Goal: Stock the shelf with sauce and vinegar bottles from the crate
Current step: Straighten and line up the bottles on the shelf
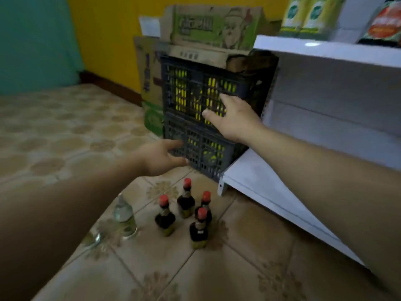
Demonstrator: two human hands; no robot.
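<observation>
Forearms [65, 203] flank sauce bottles [186, 205]; left hand [161, 157], right hand [232, 118] lie open-fingered against stacked crates [195, 83].

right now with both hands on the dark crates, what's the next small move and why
Probably curl both hands into a grip on the stacked dark grey lattice plastic crates and ease them out from beside the white metal shelf. The right hand and left hand lie open against them, holding nothing, and flattened brown cardboard covers the top.
</observation>
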